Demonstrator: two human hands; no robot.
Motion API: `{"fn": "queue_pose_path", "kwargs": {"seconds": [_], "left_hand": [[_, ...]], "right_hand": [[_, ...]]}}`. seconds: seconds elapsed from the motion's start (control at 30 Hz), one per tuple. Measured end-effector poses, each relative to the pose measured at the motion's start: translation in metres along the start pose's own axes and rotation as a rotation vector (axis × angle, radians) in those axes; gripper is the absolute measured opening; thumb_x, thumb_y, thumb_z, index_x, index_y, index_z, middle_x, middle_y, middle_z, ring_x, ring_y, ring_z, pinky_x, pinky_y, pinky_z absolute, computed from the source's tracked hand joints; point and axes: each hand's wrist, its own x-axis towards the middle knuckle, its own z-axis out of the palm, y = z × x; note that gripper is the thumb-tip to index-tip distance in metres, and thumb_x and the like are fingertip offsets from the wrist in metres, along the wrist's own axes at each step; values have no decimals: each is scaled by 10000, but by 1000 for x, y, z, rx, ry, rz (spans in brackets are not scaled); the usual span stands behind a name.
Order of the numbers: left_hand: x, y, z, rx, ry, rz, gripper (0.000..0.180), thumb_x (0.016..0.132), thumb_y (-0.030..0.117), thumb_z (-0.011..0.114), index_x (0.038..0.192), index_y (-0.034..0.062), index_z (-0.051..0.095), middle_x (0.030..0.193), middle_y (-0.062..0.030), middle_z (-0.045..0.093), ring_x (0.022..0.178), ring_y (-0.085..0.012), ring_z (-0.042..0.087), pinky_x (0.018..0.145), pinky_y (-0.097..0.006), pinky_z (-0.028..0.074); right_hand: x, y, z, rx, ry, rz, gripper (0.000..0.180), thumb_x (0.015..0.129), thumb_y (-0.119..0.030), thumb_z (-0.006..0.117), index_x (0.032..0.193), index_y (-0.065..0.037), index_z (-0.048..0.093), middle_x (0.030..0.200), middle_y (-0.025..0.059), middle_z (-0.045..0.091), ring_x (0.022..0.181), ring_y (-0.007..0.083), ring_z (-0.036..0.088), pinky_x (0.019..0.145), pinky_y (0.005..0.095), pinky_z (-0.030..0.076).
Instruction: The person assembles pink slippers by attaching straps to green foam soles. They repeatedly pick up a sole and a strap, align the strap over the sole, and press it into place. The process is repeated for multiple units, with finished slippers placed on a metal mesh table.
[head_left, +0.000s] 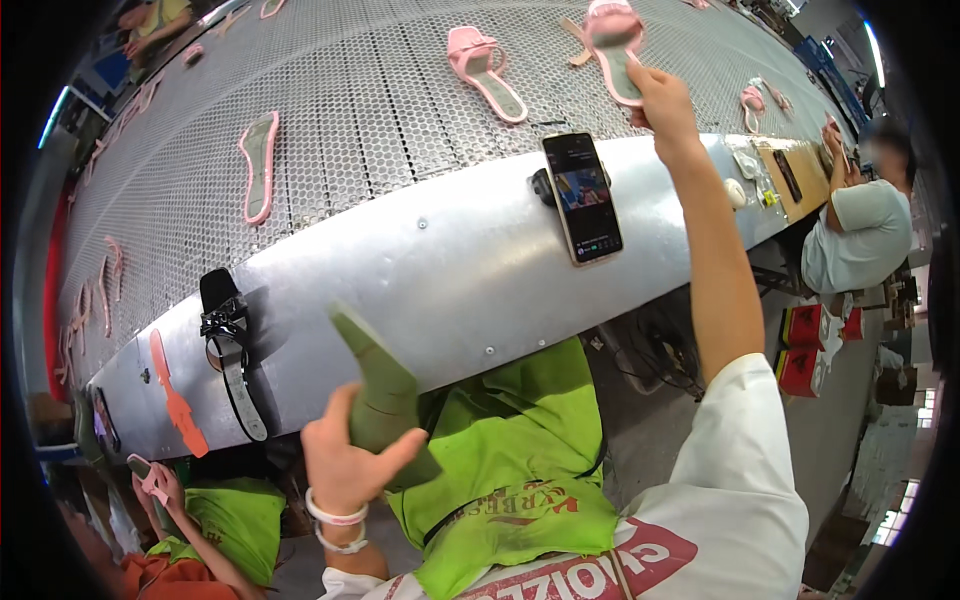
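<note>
My left hand [345, 450] is wrapped around a green shoe last [383, 395], tilted toe-up above the near edge of the metal ledge. My right arm stretches far forward, and my right hand [664, 108] grips a pink sandal [613, 45] by one end of its sole, over the mesh conveyor. Left of that sandal lies another pink sandal [482, 68] with its strap in place. A pink-edged sole [260, 165] without a strap rests on the mesh farther left.
A phone [582, 198] stands propped on the metal ledge [440, 270]. A black sandal [228, 340] and an orange flat piece [175, 400] lie to its left. Pink straps [105, 285] sit on the mesh conveyor [350, 110]. Co-workers [865, 220] sit at both sides.
</note>
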Motion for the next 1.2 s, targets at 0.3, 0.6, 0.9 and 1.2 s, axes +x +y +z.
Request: {"fn": "queue_pose_path", "kwargs": {"seconds": [0.3, 0.6, 0.9, 1.2], "left_hand": [[136, -18, -30, 278, 254, -121, 529, 619, 143, 835, 1065, -25, 606, 768, -179, 673, 665, -280, 670, 638, -350, 511], [304, -105, 3, 381, 240, -136, 461, 641, 119, 796, 1046, -21, 625, 979, -167, 663, 827, -294, 632, 713, -356, 486], [504, -217, -139, 614, 288, 35, 487, 819, 255, 703, 1210, 4, 557, 1066, -237, 654, 1006, -403, 622, 861, -428, 478], [397, -152, -246, 593, 237, -146, 621, 823, 105, 571, 1397, 101, 335, 884, -324, 632, 809, -485, 620, 737, -547, 480]], "right_hand": [[175, 138, -73, -52, 295, 313, 252, 894, -270, 613, 837, -28, 655, 705, 31, 589, 566, 102, 527, 480, 277, 445], [380, 261, 111, -923, 82, -465, 410, 857, -308, 596, 1195, -78, 623, 1210, 218, 596, 1184, 395, 512, 1015, 437, 384], [427, 242, 206, -983, 141, -221, 418, 874, -409, 557, 988, -40, 718, 924, 175, 705, 884, 375, 663, 791, 447, 484], [319, 97, 198, -715, -70, -455, 561, 894, -329, 594, 1370, -68, 452, 1185, 233, 608, 1048, 405, 602, 909, 433, 462]]}}
